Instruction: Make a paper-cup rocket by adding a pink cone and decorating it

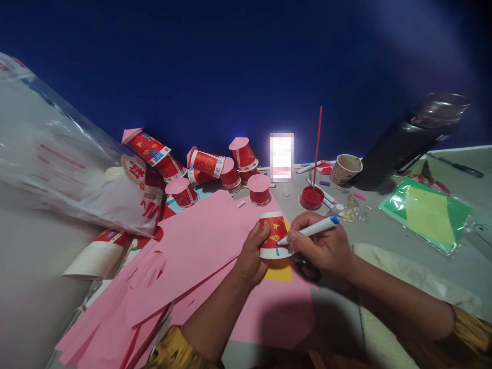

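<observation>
My left hand (pixel 252 251) grips a red and white paper cup (pixel 273 225) with gold star patterns, its wide rim facing down. In my right hand (pixel 325 243) is a white marker (pixel 313 226) with a blue end, its tip at the cup's lower side. Blue strokes show on the white band near the rim. Under my hands lie pink paper sheets (pixel 203 236) and a piece of yellow paper (pixel 279 273). Black scissor handles (pixel 307 269) show partly beneath my right hand.
Several red cups with pink paper tops stand or lean along the wall, one (pixel 259 190) just beyond my hands. A plastic bag (pixel 65 154) and stacked cups (pixel 98 253) are at left. Rightward are a red pot (pixel 311 199) with a stick, a paper cup (pixel 346 170), a black flask (pixel 407 138) and a green packet (pixel 426 212).
</observation>
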{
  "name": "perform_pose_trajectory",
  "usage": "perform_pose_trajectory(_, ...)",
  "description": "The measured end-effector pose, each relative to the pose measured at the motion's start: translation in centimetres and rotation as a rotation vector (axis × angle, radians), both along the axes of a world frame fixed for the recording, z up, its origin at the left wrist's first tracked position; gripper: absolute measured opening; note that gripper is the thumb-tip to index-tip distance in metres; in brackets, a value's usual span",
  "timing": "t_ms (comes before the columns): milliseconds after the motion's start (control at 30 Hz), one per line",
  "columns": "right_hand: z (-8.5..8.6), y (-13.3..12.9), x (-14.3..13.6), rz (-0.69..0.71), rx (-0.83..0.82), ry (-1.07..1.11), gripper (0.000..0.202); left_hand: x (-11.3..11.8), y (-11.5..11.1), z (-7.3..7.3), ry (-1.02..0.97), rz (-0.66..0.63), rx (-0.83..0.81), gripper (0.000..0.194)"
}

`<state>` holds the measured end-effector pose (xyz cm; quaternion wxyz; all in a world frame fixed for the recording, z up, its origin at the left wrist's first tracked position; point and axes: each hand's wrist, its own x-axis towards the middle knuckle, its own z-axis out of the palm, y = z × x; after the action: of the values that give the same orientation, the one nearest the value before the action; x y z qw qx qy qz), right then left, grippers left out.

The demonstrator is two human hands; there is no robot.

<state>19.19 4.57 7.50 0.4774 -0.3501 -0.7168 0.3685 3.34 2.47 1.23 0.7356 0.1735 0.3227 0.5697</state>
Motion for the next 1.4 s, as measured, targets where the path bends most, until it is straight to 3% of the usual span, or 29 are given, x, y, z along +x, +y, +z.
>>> perform_pose_trajectory(200, 0.13, 0.46, 0.23, -0.106, 0.035, -0.001, 0.015, 0.02, 0.03, 0.01, 0.001, 0.001, -0.01, 0.046)
perform_pose_trajectory(433, 0.06, 0.17, 0.14, -0.05, -0.039, -0.038, 0.015, -0.02, 0.13, -0.02, -0.01, 0.003, -0.024, 0.047)
perform_pose_trajectory(700, 0.54, 0.62, 0.42, -0.095, -0.017, -0.018, 0.016, -0.13, 0.09, 0.08, -0.012, 0.008, -0.032, 0.043)
perform_pose_trajectory(900, 0.26, 0.23, 0.23, -0.046, -0.147, -0.013, 0.016, 0.0, 0.11, 0.13, -0.023, -0.007, -0.025, 0.043)
perform_pose_trajectory(1167, 0.48, 0.51, 0.34, -0.098, -0.086, -0.021, 0.016, -0.13, 0.08, 0.0, -0.016, -0.005, -0.022, 0.041)
perform_pose_trajectory(1400, 0.43, 0.3, 0.25, -0.048, -0.162, -0.001, 0.018, -0.09, 0.02, 0.16, -0.034, -0.023, -0.025, 0.041)
